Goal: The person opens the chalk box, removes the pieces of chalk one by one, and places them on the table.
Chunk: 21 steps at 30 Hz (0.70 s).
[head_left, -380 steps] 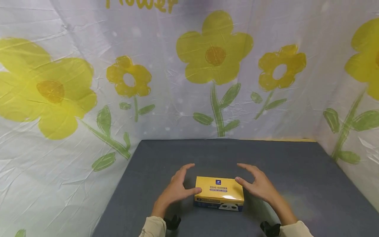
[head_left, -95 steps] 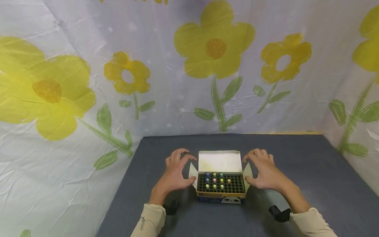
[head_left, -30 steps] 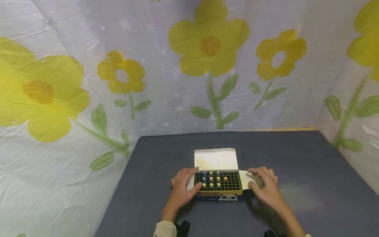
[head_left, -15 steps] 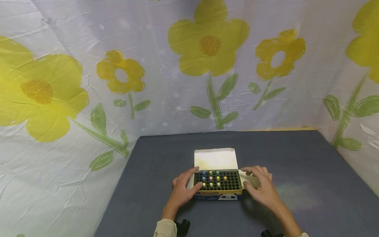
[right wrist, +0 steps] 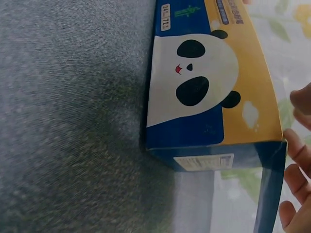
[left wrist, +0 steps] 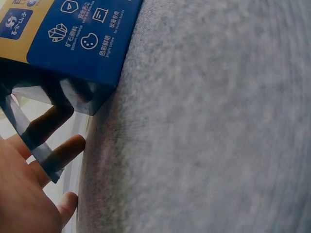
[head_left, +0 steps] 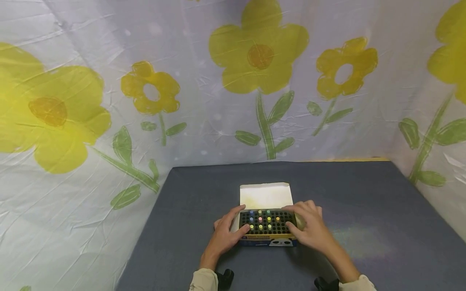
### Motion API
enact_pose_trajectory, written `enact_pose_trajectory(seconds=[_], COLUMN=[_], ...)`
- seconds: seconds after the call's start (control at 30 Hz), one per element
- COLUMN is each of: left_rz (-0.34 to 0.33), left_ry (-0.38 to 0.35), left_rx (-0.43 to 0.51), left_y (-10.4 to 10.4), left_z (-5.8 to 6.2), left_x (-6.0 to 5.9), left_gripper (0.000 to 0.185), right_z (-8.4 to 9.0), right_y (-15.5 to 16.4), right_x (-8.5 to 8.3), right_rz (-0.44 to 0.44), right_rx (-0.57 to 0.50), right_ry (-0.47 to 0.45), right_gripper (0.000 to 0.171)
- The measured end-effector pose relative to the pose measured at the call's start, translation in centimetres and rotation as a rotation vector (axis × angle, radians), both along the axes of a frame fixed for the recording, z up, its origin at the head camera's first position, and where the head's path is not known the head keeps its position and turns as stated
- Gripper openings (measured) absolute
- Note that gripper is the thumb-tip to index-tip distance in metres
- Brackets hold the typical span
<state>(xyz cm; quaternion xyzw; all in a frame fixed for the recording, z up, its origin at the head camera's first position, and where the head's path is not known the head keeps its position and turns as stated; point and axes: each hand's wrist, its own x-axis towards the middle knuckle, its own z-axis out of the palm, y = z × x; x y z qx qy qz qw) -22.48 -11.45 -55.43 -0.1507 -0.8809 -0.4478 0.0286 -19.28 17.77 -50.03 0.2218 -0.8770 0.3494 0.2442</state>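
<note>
- Your left hand rests against the left end of the open box; the thumb lies along the near left corner and the fingers reach up the left side, loosely spread and touching the card rather than clamped round it.
- Your right hand covers the right end of the box, fingers draped over the right side flap and the top right edge of the black tray. Its fingers are relaxed and pressing on the card; nothing is pinched.
- The box sits on the grey table, near the front edge and roughly in the middle, between your two hands.
- Its lid is folded back away from you, showing its pale inside.
- The tray is a grid of holes; a few coloured pieces (yellow, blue, pink, green) stand in the middle rows.
- In the right wrist view the box front shows a panda face on yellow and blue, with your fingertips at the box end.
- In the left wrist view the blue side panel with white icons is close above your fingers.
- A sheet printed with yellow flowers hangs behind and beside the table.
</note>
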Motion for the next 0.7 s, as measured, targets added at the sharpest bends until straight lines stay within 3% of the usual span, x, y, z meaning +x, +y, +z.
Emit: enact_pose_trajectory(seconds=[0.17,0.7], left_rz=[-0.007,0.012], left_ry=[-0.016,-0.059], left_rx=[0.001,0.006], left_y=[-0.1,0.0], left_z=[0.0,0.2], left_x=[0.0,0.2], left_gripper=[0.062,0.063], right_z=[0.0,-0.7], right_y=[-0.6,-1.5], right_x=[-0.6,-1.6], right_rz=[0.022,0.017], right_rx=[0.058,0.144], right_ry=[0.046,0.005], right_gripper=[0.040,0.037])
